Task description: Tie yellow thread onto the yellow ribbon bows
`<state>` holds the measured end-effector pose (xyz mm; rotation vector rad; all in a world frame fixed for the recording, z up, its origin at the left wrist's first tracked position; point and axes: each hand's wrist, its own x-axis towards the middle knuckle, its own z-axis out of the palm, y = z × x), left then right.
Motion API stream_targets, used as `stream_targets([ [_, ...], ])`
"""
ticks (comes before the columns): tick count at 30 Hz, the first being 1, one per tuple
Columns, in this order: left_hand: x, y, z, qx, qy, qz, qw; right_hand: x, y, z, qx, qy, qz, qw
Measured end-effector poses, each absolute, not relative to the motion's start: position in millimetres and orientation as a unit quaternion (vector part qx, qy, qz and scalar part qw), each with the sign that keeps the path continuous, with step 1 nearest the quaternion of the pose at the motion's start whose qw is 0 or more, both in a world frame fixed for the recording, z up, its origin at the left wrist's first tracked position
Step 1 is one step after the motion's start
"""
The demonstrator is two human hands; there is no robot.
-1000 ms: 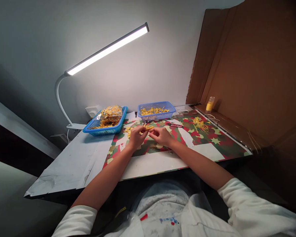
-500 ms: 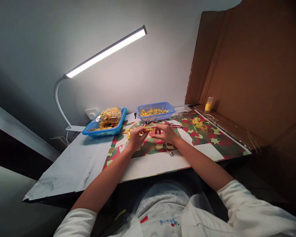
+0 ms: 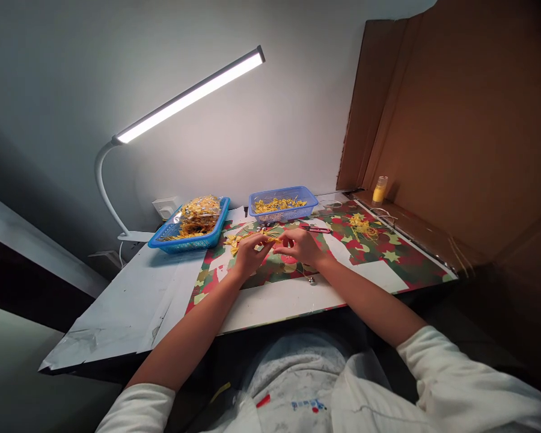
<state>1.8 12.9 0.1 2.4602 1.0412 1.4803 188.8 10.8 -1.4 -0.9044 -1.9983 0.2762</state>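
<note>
Over the patterned sheet, my left hand (image 3: 251, 254) pinches a small yellow ribbon bow (image 3: 273, 240) between thumb and fingertips. My right hand (image 3: 301, 248) meets it from the other side, thumb and fingers closed at the bow's right end; the exact grip is too small to make out. More yellow ribbon bows (image 3: 232, 243) lie just left of my left hand, partly covered by it. Below my right hand a thin string runs to a small silver bell (image 3: 311, 280) on the white strip. Behind my right hand lie pink-handled thread snips (image 3: 318, 230).
A blue basket (image 3: 187, 243) with a clear bag and gold bows stands back left. A purple-blue basket (image 3: 283, 214) of gold bows is at the back. Yellow strings (image 3: 363, 227) lie right, near a yellow-filled bottle (image 3: 380, 189). A lit lamp (image 3: 189, 99) hangs above; cardboard (image 3: 460, 132) walls the right.
My right hand's fingers have curled in closer to the bow and its thumb has moved toward my left fingertips. The whole view has shifted slightly; the baskets are unchanged.
</note>
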Motion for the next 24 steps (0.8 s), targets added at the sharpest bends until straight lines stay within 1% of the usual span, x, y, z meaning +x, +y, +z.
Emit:
stream_targets([
  [14,3.6,12.3,0.4,0.82,0.326,0.47,0.027,185.3,14.4,-7.1,-0.39,-0.789,0.115,0.461],
  [20,2.3,13.4,-0.3,0.827,0.316,0.464,0.019,184.2,9.2,-2.0,-0.405,-0.77,0.192,0.455],
  [24,1.1,14.1,-0.6,0.83,0.318,0.458,0.012,183.1,10.5,0.5,-0.412,-0.755,0.21,0.465],
])
